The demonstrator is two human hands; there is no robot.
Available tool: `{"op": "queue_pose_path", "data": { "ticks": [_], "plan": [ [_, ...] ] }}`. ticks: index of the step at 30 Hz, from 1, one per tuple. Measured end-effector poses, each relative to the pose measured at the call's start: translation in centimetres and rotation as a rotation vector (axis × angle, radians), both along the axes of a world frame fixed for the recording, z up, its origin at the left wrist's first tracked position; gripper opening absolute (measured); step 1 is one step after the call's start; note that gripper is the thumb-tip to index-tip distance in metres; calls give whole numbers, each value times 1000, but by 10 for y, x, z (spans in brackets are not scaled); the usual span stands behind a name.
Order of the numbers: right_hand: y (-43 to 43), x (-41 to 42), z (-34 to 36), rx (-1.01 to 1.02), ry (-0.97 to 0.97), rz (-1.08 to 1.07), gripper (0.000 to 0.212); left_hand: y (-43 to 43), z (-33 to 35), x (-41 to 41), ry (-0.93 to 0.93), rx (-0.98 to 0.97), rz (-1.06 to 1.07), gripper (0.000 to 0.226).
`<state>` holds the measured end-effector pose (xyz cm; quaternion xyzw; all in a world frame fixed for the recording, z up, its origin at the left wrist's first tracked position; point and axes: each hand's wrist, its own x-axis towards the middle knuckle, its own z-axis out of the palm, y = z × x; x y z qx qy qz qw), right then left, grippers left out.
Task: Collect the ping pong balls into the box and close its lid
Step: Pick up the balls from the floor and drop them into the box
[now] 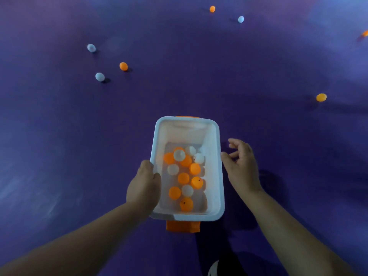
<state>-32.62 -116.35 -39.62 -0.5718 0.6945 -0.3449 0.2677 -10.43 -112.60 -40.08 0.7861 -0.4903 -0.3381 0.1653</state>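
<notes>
Now left hand point(144, 182) grips rect. plastic box point(217, 186) (round balls point(183, 178) inside).

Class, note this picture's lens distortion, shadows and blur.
Head view: the wide-angle lens stretches the far white ping pong ball into an egg shape; the orange ping pong ball beside it casts a soft shadow to its right; the purple floor smears at the left edge.

floor point(219, 80): purple, smooth | light: dim, bluish sheen at edges
</notes>
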Motion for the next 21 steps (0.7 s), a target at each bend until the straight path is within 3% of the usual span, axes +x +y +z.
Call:
{"op": "queue_pose_path", "data": {
  "ticks": [8,12,15,21],
  "plan": [
    [-94,37,37,231,71,307,57,-72,42,21,-23,-83,224,6],
    [-134,45,78,355,96,445,29,-110,83,28,-1,-92,245,6],
    [-159,42,104,373,84,442,15,-144,123,34,-61,-39,149,9],
    [-198,63,146,423,-242,342,4,-202,213,65,-108,86,-94,22]
  ]
}}
